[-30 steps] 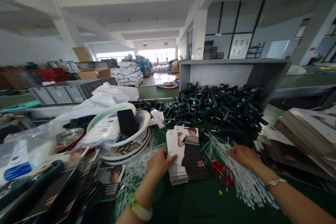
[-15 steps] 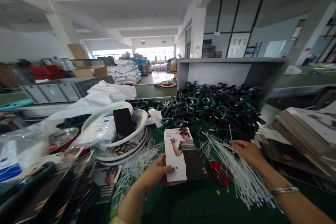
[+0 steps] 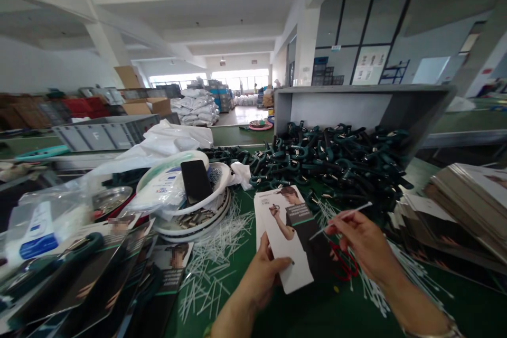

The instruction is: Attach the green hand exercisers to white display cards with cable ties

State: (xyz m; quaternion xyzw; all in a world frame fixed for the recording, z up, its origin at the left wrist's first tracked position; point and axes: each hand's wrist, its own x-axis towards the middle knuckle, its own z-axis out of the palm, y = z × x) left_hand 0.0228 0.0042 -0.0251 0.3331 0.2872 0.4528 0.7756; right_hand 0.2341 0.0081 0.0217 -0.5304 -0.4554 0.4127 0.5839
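My left hand grips the lower left edge of a printed card, its thumb lying beside a small punched hole. The card is white and black with a picture of a person, and is turned at an angle over a stack of like cards. Between the thumb and fingers of my right hand is a white cable tie, held over the card's right side. Red-handled scissors lie under my right hand, partly hidden. Below my right wrist a bundle of white cable ties is spread out.
Dark green curved tools spill from a grey crate on its side. White strips litter the left. A phone rests on stacked round trays. Carded tools are at left, card stacks at right.
My right hand has come left from the cable tie bundle with one tie, now over the card. My left hand has tilted the top card, lower end swung right. The view has shifted slightly left.
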